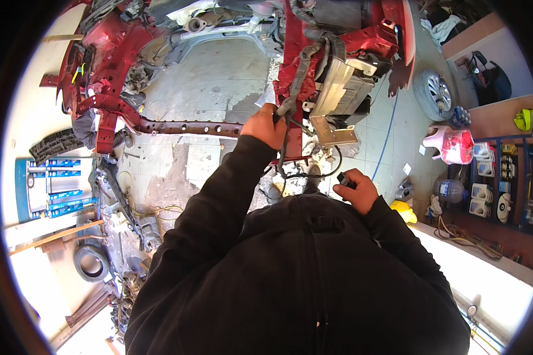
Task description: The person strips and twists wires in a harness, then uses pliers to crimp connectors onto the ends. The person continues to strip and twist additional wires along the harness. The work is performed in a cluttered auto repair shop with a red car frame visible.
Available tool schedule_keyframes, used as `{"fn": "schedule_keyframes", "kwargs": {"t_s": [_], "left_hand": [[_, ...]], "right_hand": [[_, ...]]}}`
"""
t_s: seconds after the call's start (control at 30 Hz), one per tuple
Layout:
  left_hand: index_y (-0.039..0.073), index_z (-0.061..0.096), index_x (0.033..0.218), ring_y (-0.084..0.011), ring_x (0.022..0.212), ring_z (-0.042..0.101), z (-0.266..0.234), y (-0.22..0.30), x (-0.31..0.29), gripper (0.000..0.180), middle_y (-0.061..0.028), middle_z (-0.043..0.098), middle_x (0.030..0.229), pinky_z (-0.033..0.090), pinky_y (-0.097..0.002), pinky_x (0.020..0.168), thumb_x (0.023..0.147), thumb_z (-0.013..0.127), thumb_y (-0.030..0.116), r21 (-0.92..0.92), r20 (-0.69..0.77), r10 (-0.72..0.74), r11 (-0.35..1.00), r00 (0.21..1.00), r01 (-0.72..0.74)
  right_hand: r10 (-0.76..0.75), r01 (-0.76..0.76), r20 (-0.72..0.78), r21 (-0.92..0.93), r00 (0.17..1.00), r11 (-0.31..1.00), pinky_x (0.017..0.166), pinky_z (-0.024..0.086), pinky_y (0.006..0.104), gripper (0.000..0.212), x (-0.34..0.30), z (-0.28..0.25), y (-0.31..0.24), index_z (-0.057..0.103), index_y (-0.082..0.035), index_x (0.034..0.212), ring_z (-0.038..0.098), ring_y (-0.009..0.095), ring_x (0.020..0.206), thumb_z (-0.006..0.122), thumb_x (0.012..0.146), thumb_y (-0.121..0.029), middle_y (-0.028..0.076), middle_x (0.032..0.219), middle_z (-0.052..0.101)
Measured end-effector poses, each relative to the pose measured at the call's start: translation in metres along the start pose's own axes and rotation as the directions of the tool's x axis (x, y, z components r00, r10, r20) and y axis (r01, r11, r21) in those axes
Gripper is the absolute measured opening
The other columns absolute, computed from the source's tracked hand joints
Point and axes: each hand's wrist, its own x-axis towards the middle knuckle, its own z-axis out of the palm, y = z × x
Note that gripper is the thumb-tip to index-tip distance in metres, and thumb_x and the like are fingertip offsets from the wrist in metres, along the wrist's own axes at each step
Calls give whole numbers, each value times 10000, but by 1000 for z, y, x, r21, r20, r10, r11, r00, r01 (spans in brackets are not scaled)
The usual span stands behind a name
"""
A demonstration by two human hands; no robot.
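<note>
My left hand [262,128] is closed round a thick, dark wrapped wiring harness [302,71] at the front of a stripped red car body [289,36]. The harness runs up over the red metal, and its thinner loose cables [315,175] hang in a loop below the hand. Lower and to the right, my right hand [360,193] is closed on a small black object [346,180], whose kind I cannot make out. Just beyond that hand sits a metal bracket [333,132], beside a boxy silver-and-black unit [343,89] fixed to the car.
A perforated red crossbar [189,128] spans the car's front to the left. At the right are a wheel [433,94], a pink stool [437,143] and a shelf rack [500,180]. Loose car parts [127,207] and a tyre [91,262] lie at the left.
</note>
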Motion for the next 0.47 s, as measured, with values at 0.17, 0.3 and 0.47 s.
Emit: {"fn": "schedule_keyframes", "kwargs": {"t_s": [0.17,0.3,0.47], "left_hand": [[-31,594,1245,-457,1008,636,-9,-4,-36,406,-274,627,1172,526,-527,868,877,685,115,64,-286,225,974,931,-216],[-10,651,1128,-426,897,649,-4,-9,-82,286,-213,672,993,537,-495,797,866,697,96,-124,-231,196,965,953,-229],[8,699,1128,-239,834,705,43,-56,-146,226,-78,750,1007,567,-316,785,970,704,170,-344,260,-266,873,928,346]], "right_hand": [[217,-214,-60,61,974,975,675,486,330,367,-24,-6,17,683,20,917,594,140,717,831,893,-315,46,769,659],[241,-239,-32,37,970,970,658,491,340,396,-28,-16,30,697,25,902,619,151,696,802,909,-357,58,745,682],[225,-225,57,-13,973,974,664,496,348,416,-23,-34,49,705,25,882,627,162,695,790,911,-381,65,742,688]]}}
